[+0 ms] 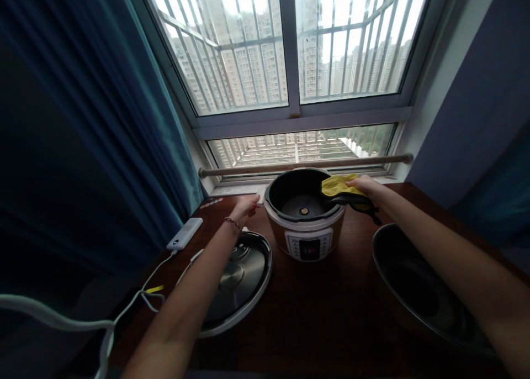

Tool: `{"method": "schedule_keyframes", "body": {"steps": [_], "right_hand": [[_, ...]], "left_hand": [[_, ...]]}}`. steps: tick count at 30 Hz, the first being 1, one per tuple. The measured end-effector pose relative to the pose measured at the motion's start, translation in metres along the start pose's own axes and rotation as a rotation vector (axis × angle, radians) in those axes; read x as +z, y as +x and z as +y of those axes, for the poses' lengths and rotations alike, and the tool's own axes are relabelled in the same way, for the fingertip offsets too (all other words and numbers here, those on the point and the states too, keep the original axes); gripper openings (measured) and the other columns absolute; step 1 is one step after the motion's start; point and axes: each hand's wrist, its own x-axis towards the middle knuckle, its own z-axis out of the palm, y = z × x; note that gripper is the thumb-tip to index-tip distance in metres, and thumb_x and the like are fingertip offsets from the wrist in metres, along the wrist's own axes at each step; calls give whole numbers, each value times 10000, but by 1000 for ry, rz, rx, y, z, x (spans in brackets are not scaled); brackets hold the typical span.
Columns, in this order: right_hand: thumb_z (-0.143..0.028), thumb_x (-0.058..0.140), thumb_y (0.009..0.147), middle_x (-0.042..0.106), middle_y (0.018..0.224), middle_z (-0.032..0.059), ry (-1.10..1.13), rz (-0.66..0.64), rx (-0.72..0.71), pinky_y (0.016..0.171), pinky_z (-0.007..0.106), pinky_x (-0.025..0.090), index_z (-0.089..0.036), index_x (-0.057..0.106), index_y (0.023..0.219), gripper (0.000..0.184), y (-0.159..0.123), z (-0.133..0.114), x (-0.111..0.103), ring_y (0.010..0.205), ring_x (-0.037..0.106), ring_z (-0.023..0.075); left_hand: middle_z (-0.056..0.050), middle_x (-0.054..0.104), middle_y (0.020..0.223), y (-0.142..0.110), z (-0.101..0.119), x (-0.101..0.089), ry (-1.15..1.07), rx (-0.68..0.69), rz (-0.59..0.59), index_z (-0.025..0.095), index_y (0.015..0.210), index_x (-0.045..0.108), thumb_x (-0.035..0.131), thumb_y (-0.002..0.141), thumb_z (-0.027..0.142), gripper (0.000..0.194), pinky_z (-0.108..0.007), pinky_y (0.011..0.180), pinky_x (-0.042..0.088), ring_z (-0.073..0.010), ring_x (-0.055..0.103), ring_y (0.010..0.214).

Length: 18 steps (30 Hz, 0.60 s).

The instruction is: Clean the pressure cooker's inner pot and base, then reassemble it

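An electric pressure cooker (275, 224), white and brown with a front control panel, stands uncovered on the dark wooden table. Its dark inside shows a small round brass-coloured piece in the middle of the floor. My right hand (366, 185) grips a yellow and black cloth (339, 184) over the cooker's right rim; part of the cloth hangs outside. At the left side, my left hand (247, 206) has its fingers closed at the cooker's edge, seemingly on a white side handle. The round lid (248, 282) lies underside up below my left forearm, which covers part of it.
A dark inner pot (389, 274) sits at the right, partly behind my right forearm. At the left are a white power strip (185, 234) and a white cord (136, 296). A window with a rail (306, 164) rises behind the table (323, 307); blue curtains (157, 108) hang left.
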Motion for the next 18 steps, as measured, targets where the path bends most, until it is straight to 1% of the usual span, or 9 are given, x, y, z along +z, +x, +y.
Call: {"method": "schedule_keyframes", "body": {"steps": [3, 7, 10, 13, 15, 18], "right_hand": [[-133, 617, 769, 682, 820, 177, 6, 11, 91, 597, 272, 496, 1, 605, 948, 223, -12, 8, -5, 670, 640, 183], [-159, 642, 761, 688, 812, 157, 35, 7, 130, 609, 265, 507, -30, 618, 946, 227, -39, 15, -13, 675, 649, 184], [-145, 643, 759, 692, 797, 129, 57, -9, 131, 625, 249, 511, -57, 632, 916, 180, -59, 18, -17, 683, 654, 174], [-146, 639, 760, 684, 767, 137, 58, -6, 144, 600, 257, 510, -40, 630, 868, 152, -72, 23, -23, 645, 647, 174], [-153, 638, 760, 678, 741, 135, 58, -5, 144, 577, 255, 507, -36, 627, 845, 145, -77, 27, -27, 605, 637, 167], [-151, 649, 745, 671, 689, 121, 53, -6, 138, 546, 253, 503, -34, 630, 831, 146, -82, 29, -32, 557, 626, 161]], "left_hand": [[45, 485, 630, -17, -7, -1, -18, -13, -8, 113, 807, 542, 509, 880, 329, 230, -168, 419, 362, -37, 407, 454], [80, 391, 522, -40, -18, -3, -46, 2, -13, 126, 680, 496, 525, 864, 348, 289, -167, 382, 268, -28, 303, 387], [85, 343, 451, -55, -23, -4, -71, 37, -19, 142, 581, 447, 614, 774, 418, 376, -189, 377, 194, -27, 274, 357], [78, 340, 418, -68, -27, -6, -84, 61, -38, 152, 544, 436, 705, 638, 485, 438, -204, 384, 153, -28, 277, 342], [81, 335, 412, -76, -29, -6, -82, 64, -53, 155, 541, 437, 723, 588, 506, 455, -202, 388, 137, -26, 266, 337], [80, 345, 415, -85, -31, -6, -74, 59, -61, 160, 546, 432, 712, 564, 537, 470, -197, 389, 138, -26, 269, 338]]}}
